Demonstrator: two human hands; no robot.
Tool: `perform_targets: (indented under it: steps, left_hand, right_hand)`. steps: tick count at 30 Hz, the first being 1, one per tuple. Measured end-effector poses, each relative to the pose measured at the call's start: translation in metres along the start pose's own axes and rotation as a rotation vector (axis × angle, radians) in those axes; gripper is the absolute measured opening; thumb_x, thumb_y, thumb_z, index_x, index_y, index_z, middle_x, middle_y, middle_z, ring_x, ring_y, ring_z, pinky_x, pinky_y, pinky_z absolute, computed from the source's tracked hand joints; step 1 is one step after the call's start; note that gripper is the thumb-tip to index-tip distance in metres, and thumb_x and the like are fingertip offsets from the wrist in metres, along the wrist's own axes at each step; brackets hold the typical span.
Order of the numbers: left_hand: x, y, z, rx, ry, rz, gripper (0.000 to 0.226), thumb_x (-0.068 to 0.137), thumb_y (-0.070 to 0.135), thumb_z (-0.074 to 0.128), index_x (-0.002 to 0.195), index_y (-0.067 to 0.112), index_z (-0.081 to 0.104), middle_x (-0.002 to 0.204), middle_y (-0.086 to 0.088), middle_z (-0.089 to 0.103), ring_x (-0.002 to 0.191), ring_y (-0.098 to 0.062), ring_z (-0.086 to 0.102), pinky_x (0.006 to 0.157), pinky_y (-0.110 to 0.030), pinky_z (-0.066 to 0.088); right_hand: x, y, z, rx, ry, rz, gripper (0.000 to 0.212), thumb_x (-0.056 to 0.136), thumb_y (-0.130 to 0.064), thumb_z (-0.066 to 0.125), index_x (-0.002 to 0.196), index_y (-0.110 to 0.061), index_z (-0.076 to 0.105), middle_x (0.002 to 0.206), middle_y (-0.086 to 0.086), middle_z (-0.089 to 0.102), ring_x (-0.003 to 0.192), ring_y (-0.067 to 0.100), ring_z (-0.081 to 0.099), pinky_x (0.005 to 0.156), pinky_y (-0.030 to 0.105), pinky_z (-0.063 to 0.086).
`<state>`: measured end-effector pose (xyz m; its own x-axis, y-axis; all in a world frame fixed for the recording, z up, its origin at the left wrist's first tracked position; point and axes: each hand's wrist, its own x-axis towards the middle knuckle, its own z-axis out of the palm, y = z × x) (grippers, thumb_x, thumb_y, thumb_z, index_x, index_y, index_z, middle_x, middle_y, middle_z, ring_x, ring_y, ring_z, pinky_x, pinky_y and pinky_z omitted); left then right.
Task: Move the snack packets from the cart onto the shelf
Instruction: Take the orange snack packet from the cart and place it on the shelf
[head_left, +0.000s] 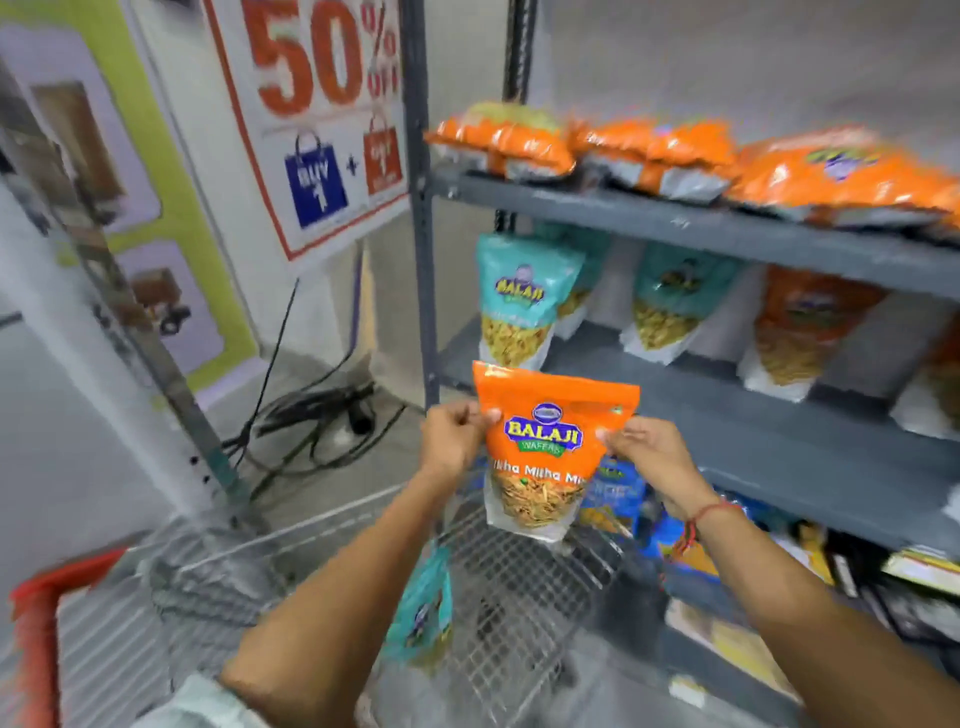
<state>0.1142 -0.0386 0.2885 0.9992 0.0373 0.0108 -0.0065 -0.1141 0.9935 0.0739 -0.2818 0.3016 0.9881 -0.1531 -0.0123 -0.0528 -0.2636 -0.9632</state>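
Observation:
An orange Balaji snack packet (548, 447) hangs upright above the wire cart (519, 587), just in front of the middle shelf (779, 415). My left hand (452, 441) pinches its left edge and my right hand (649, 457) pinches its right edge. A teal packet (421, 613) stands inside the cart below my left forearm. On the middle shelf stand teal packets (519, 301) and an orange one (800, 332). Orange packets (654, 150) lie flat on the upper shelf (727, 228).
A grey shelf upright (423, 260) rises just left of the held packet. A 50% off sign (322, 119) leans on the wall at left, with black cables (322, 421) on the floor below. Blue packets and boxes (779, 571) fill the lower shelf. The cart has a red handle (36, 613).

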Motion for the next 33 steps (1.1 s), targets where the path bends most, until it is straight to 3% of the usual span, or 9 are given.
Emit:
perform_targets:
  steps: [3, 7, 10, 14, 18, 23, 27, 29, 33]
  left_hand:
    - [0.015, 0.079, 0.007, -0.002, -0.089, 0.129, 0.015, 0.079, 0.012, 0.072, 0.070, 0.003, 0.063, 0.067, -0.010, 0.064, 0.063, -0.016, 0.057, 0.067, -0.031, 0.047]
    - [0.024, 0.174, 0.021, 0.016, -0.121, 0.245, 0.020, 0.074, 0.018, 0.077, 0.061, 0.011, 0.064, 0.057, 0.001, 0.070, 0.055, -0.007, 0.061, 0.062, -0.033, 0.054]
    - [0.021, 0.218, 0.031, -0.011, -0.151, 0.271, 0.021, 0.072, 0.022, 0.078, 0.059, 0.014, 0.064, 0.085, -0.026, 0.072, 0.074, -0.026, 0.063, 0.085, -0.055, 0.054]
    - [0.013, 0.255, 0.050, 0.007, -0.139, 0.303, 0.023, 0.070, 0.027, 0.079, 0.055, 0.015, 0.065, 0.089, -0.018, 0.076, 0.088, -0.037, 0.071, 0.089, -0.052, 0.056]
    - [0.009, 0.264, 0.063, -0.007, -0.166, 0.289, 0.023, 0.070, 0.030, 0.079, 0.073, 0.008, 0.071, 0.081, -0.005, 0.076, 0.090, -0.028, 0.071, 0.088, -0.046, 0.057]
    - [0.010, 0.253, 0.086, 0.001, -0.251, 0.279, 0.019, 0.074, 0.028, 0.076, 0.072, 0.010, 0.070, 0.083, -0.004, 0.076, 0.086, -0.023, 0.070, 0.085, -0.040, 0.056]
    - [0.014, 0.227, 0.117, -0.014, -0.285, 0.227, 0.022, 0.075, 0.025, 0.077, 0.059, 0.016, 0.064, 0.073, -0.001, 0.074, 0.073, -0.016, 0.069, 0.070, -0.031, 0.054]
    - [0.018, 0.207, 0.139, -0.012, -0.280, 0.203, 0.025, 0.075, 0.025, 0.077, 0.055, 0.017, 0.063, 0.074, -0.005, 0.076, 0.072, -0.019, 0.070, 0.066, -0.031, 0.054]
    - [0.026, 0.166, 0.194, -0.022, -0.252, 0.132, 0.022, 0.072, 0.028, 0.078, 0.059, 0.014, 0.068, 0.071, -0.004, 0.077, 0.064, -0.014, 0.065, 0.055, -0.024, 0.051]
  right_hand:
    - [-0.007, -0.065, -0.035, 0.019, 0.128, -0.141, 0.016, 0.081, -0.007, 0.069, 0.095, 0.000, 0.071, 0.084, 0.009, 0.071, 0.060, -0.001, 0.062, 0.064, 0.014, 0.051]
    - [-0.015, -0.140, -0.086, -0.016, 0.252, -0.301, 0.012, 0.078, -0.014, 0.073, 0.087, -0.006, 0.074, 0.083, 0.010, 0.072, 0.062, 0.000, 0.062, 0.060, 0.014, 0.051]
    - [-0.020, -0.174, -0.113, -0.057, 0.294, -0.370, 0.014, 0.078, -0.018, 0.073, 0.084, -0.005, 0.074, 0.084, 0.007, 0.073, 0.070, 0.005, 0.062, 0.066, 0.022, 0.049]
    - [-0.033, -0.200, -0.139, -0.061, 0.375, -0.426, 0.012, 0.077, -0.015, 0.074, 0.068, -0.008, 0.071, 0.072, -0.001, 0.070, 0.061, -0.003, 0.059, 0.060, 0.013, 0.047]
    - [-0.040, -0.199, -0.151, -0.042, 0.395, -0.417, 0.019, 0.078, -0.017, 0.074, 0.060, -0.016, 0.068, 0.063, -0.013, 0.069, 0.054, -0.009, 0.058, 0.051, 0.008, 0.042]
    - [-0.039, -0.176, -0.166, 0.000, 0.377, -0.349, 0.014, 0.080, -0.017, 0.072, 0.087, -0.005, 0.074, 0.087, 0.000, 0.075, 0.066, -0.005, 0.068, 0.052, 0.005, 0.047]
    - [-0.031, -0.143, -0.186, 0.008, 0.401, -0.225, 0.022, 0.076, -0.022, 0.076, 0.085, -0.002, 0.073, 0.092, 0.007, 0.077, 0.088, 0.020, 0.071, 0.081, 0.032, 0.056]
    - [-0.024, -0.123, -0.199, -0.032, 0.404, -0.172, 0.020, 0.075, -0.024, 0.077, 0.078, -0.005, 0.074, 0.089, 0.006, 0.078, 0.090, 0.022, 0.072, 0.086, 0.039, 0.056]
    - [-0.009, -0.076, -0.232, -0.067, 0.419, -0.112, 0.013, 0.074, -0.024, 0.077, 0.067, -0.014, 0.075, 0.079, -0.001, 0.078, 0.082, 0.013, 0.072, 0.074, 0.027, 0.053]
